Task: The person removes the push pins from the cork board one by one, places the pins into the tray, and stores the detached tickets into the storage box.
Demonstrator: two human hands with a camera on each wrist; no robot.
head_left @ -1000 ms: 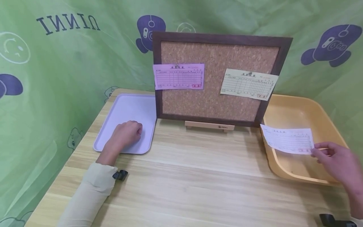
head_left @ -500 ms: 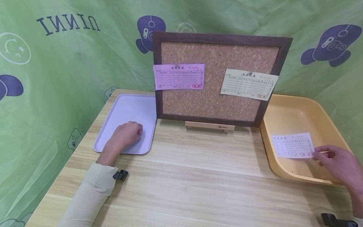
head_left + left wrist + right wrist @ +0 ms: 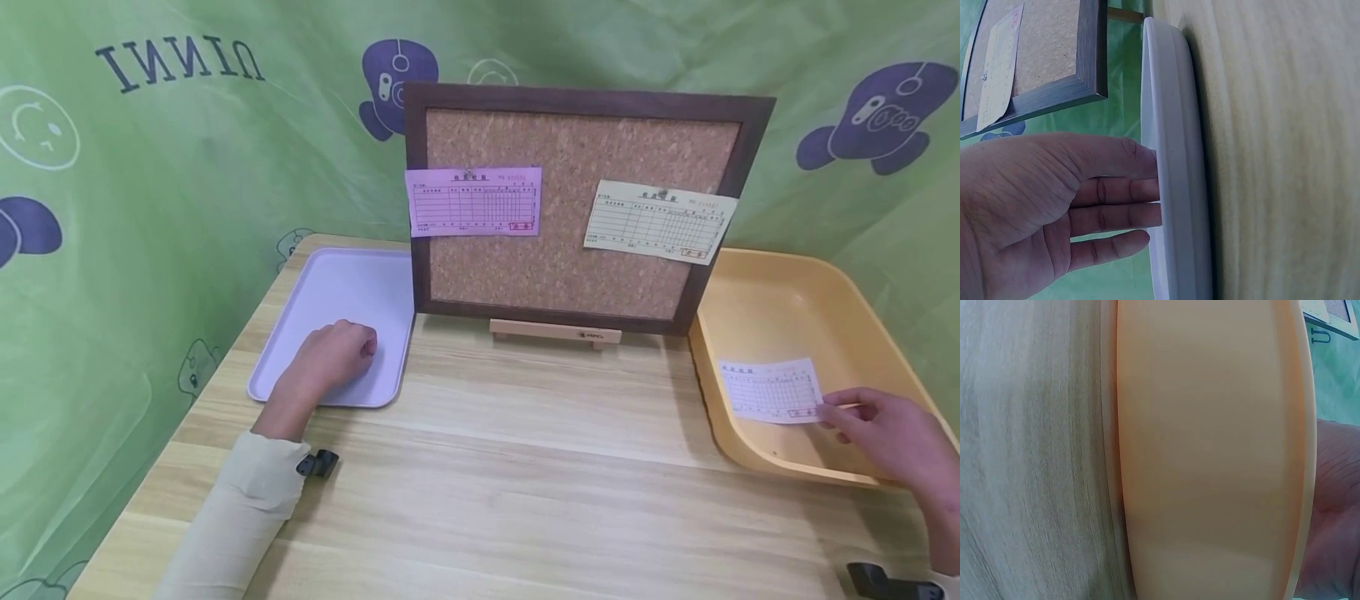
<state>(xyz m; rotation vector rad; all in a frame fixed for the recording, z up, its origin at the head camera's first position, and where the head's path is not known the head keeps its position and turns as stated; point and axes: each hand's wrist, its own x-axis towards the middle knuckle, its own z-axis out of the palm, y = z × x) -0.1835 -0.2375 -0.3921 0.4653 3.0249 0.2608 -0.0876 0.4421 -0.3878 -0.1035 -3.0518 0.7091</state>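
Corkboard between tray and bin, two slips on it, backdrop behind

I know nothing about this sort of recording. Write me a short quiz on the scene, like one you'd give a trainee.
1. Multiple choice: on the corkboard, as the head view shows it, where is the pink slip relative to the pale green slip? A, left; B, right; C, directly below.
2. True or false: the right hand pinches a white slip near the yellow bin.
3. Fill in: the container nearest the left hand is a lilac ____.

Key: 1, A; 2, true; 3, tray.
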